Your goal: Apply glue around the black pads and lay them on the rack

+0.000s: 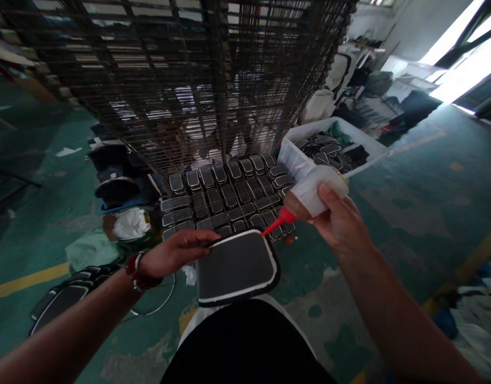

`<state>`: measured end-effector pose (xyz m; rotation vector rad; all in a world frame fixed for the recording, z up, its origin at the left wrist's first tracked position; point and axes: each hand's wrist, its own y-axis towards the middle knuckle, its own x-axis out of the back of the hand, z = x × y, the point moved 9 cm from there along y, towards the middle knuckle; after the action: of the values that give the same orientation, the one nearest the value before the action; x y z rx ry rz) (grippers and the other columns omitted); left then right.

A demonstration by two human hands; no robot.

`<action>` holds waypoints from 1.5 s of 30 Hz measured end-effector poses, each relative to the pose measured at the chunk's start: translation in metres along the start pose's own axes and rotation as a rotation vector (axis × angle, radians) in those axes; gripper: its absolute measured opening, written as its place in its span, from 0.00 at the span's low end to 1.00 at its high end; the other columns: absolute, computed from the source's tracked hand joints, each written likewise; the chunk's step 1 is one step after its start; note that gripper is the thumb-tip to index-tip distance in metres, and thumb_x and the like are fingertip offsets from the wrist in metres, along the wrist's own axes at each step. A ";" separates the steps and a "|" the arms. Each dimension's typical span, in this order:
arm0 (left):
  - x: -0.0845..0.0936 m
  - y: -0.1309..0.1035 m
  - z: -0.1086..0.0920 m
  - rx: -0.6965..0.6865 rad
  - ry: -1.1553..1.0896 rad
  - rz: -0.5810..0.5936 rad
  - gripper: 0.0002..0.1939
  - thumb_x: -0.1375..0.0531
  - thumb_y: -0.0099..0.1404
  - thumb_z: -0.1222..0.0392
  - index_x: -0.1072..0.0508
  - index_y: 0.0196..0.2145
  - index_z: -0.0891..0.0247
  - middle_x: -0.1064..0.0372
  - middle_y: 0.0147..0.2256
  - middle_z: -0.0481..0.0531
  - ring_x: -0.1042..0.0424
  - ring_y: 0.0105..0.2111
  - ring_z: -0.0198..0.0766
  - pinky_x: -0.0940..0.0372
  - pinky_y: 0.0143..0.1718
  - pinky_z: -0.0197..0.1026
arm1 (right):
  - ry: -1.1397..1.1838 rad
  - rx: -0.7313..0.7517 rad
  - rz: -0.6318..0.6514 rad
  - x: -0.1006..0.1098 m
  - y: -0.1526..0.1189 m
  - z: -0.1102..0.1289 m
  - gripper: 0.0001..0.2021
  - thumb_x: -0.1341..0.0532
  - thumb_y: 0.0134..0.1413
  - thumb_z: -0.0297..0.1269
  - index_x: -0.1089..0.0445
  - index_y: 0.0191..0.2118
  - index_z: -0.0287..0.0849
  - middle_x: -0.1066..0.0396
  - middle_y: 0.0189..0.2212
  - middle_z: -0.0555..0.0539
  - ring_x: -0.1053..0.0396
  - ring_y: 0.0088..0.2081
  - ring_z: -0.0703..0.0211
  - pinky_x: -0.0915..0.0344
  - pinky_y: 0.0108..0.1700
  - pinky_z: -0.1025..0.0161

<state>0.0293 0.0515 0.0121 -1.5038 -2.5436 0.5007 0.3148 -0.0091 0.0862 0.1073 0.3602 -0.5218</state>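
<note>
A dark grey rounded panel [237, 266] with a black rim is held over my lap. My left hand [185, 250] pinches its upper left edge between thumb and fingers. In my right hand [341, 218] is a whitish squeeze bottle [315, 194], tilted down to the left, with brownish contents near its neck. The bottle's red nozzle [281, 220] meets the panel's top right edge. A white line runs just inside the rim along the top, right and bottom sides. The panel's left edge is partly hidden by my hand.
A wire rack [221, 176] ahead carries rows of similar panels, with more wire shelves raised above. A white bin [369, 152] of dark pieces stands behind the bottle. More panels [65, 298] lie stacked at lower left, near a box with white material [131, 224].
</note>
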 end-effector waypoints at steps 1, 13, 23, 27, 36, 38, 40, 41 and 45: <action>0.003 -0.001 0.001 -0.006 0.006 -0.010 0.14 0.36 0.63 0.63 0.19 0.46 0.55 0.20 0.42 0.52 0.24 0.40 0.40 0.33 0.43 0.41 | 0.000 -0.007 -0.001 -0.001 -0.001 -0.001 0.19 0.24 0.41 0.51 0.26 0.33 0.44 0.32 0.23 0.52 0.36 0.22 0.63 0.39 0.16 0.69; 0.026 -0.001 0.015 -0.002 -0.012 -0.065 0.14 0.35 0.62 0.61 0.18 0.46 0.58 0.20 0.43 0.55 0.24 0.43 0.42 0.33 0.45 0.42 | -0.016 -0.058 -0.034 0.005 -0.011 -0.013 0.19 0.25 0.43 0.51 0.27 0.33 0.44 0.32 0.22 0.53 0.37 0.19 0.63 0.39 0.15 0.68; 0.033 0.010 0.014 -0.030 -0.103 -0.119 0.12 0.35 0.61 0.62 0.17 0.43 0.59 0.20 0.39 0.54 0.24 0.40 0.40 0.32 0.44 0.40 | 0.007 -0.081 -0.044 0.013 -0.019 -0.018 0.18 0.26 0.47 0.50 0.28 0.35 0.44 0.33 0.22 0.53 0.38 0.19 0.65 0.38 0.16 0.69; 0.035 0.015 0.016 -0.029 -0.113 -0.136 0.12 0.35 0.61 0.62 0.17 0.43 0.58 0.20 0.39 0.53 0.24 0.38 0.39 0.31 0.43 0.40 | 0.038 -0.146 -0.033 0.011 -0.020 -0.028 0.19 0.26 0.46 0.52 0.27 0.35 0.45 0.33 0.22 0.53 0.37 0.20 0.64 0.38 0.17 0.68; 0.015 0.017 0.009 0.043 -0.059 -0.005 0.13 0.34 0.60 0.63 0.17 0.43 0.55 0.19 0.39 0.51 0.23 0.38 0.39 0.32 0.41 0.37 | 0.037 -0.071 -0.084 0.005 0.004 -0.024 0.19 0.25 0.43 0.50 0.27 0.35 0.45 0.33 0.23 0.54 0.37 0.22 0.64 0.37 0.19 0.68; 0.014 0.018 0.007 0.042 -0.072 0.003 0.12 0.34 0.60 0.63 0.17 0.43 0.55 0.18 0.39 0.51 0.23 0.37 0.39 0.32 0.40 0.37 | 0.023 -0.080 -0.076 0.003 0.007 -0.026 0.19 0.25 0.43 0.50 0.27 0.34 0.44 0.33 0.23 0.53 0.37 0.22 0.63 0.39 0.17 0.68; 0.014 0.019 0.007 0.036 -0.078 0.005 0.12 0.34 0.61 0.63 0.17 0.43 0.56 0.18 0.40 0.52 0.23 0.38 0.39 0.31 0.40 0.37 | 0.018 -0.085 -0.071 0.003 0.007 -0.027 0.19 0.25 0.42 0.50 0.27 0.34 0.44 0.32 0.24 0.53 0.37 0.21 0.63 0.39 0.16 0.67; 0.015 0.019 0.007 0.030 -0.084 0.003 0.13 0.34 0.61 0.63 0.17 0.43 0.56 0.18 0.40 0.53 0.22 0.38 0.39 0.31 0.40 0.37 | 0.015 -0.085 -0.069 0.004 0.007 -0.028 0.19 0.25 0.42 0.50 0.27 0.34 0.44 0.32 0.24 0.53 0.36 0.21 0.63 0.39 0.16 0.67; 0.025 0.020 0.012 0.002 -0.137 -0.046 0.14 0.34 0.60 0.65 0.16 0.44 0.57 0.19 0.38 0.54 0.23 0.37 0.39 0.31 0.40 0.36 | 0.003 -0.095 -0.068 0.009 0.004 -0.031 0.18 0.25 0.43 0.51 0.26 0.34 0.45 0.32 0.23 0.53 0.37 0.21 0.63 0.38 0.17 0.67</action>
<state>0.0306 0.0794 -0.0073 -1.4548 -2.6723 0.6194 0.3143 -0.0036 0.0539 0.0044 0.3918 -0.5705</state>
